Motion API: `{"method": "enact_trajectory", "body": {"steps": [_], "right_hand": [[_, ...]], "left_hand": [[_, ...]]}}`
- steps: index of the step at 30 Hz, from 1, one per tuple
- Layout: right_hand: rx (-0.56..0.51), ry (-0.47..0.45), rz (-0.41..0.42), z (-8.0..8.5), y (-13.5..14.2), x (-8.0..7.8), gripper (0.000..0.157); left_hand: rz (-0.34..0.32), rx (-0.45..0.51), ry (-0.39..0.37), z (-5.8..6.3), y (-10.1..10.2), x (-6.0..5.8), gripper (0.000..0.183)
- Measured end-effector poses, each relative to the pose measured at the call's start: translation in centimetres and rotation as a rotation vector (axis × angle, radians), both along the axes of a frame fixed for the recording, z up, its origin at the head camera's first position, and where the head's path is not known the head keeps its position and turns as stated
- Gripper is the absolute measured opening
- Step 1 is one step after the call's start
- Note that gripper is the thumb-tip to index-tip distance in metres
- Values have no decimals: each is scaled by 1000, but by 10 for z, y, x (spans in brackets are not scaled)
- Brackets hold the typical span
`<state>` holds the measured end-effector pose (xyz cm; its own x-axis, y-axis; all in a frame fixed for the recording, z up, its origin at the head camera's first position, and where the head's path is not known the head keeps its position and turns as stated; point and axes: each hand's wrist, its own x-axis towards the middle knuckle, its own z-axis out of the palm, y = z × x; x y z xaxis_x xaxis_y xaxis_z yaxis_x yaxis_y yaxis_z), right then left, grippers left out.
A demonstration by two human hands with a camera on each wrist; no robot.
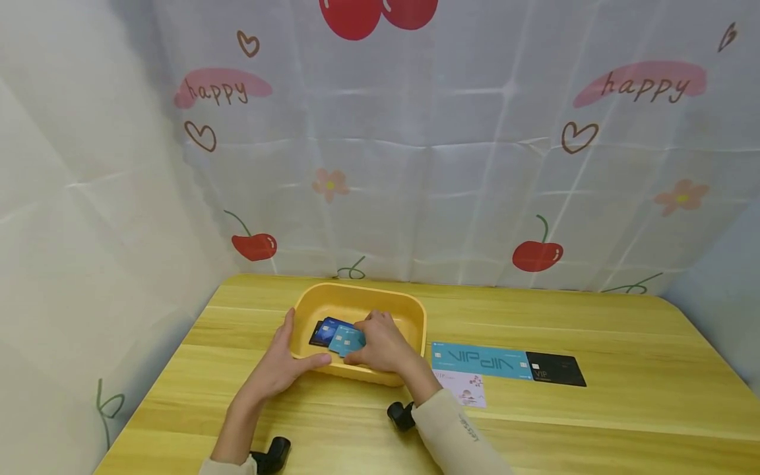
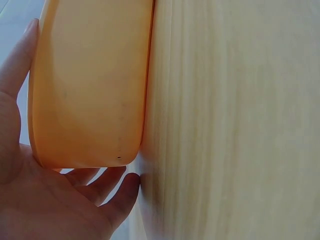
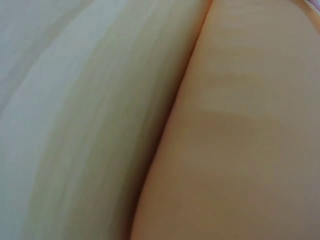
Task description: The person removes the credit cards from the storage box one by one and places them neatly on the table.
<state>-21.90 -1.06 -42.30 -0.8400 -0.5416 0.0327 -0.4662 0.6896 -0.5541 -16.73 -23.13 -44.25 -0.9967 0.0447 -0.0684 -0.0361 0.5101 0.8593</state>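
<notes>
A yellow plastic container [image 1: 410, 310] stands on the table, holding several bank-type cards. My left hand [image 1: 279, 359] holds its near left corner, the thumb along the front rim and the fingers at the left side; the left wrist view shows that hand [image 2: 55, 200] against the container's outer wall [image 2: 95, 85]. Inside the container, my right hand [image 1: 382, 343] grips light blue cards [image 1: 344, 338] at their right end. Dark blue cards [image 1: 328, 330] and a black card [image 1: 316, 335] lie beside them, partly covered. The right wrist view shows only the container's wall [image 3: 235, 150] and table, not the hand.
Right of the container, light blue cards [image 1: 481, 361] lie in a row with a black VIP card [image 1: 557, 369]. A pale pink card [image 1: 466, 388] lies below them, partly behind the right forearm. The wooden table [image 1: 623, 409] meets a printed curtain [image 1: 415, 218] at the back.
</notes>
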Motion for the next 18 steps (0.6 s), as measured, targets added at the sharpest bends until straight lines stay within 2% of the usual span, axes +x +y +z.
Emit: {"method": "enact_trajectory", "body": {"steps": [18], "right_hand": [[71, -21, -34, -6, -7, -9, 59]], "left_hand": [[-9, -4, 9, 1, 0, 0, 120]]}}
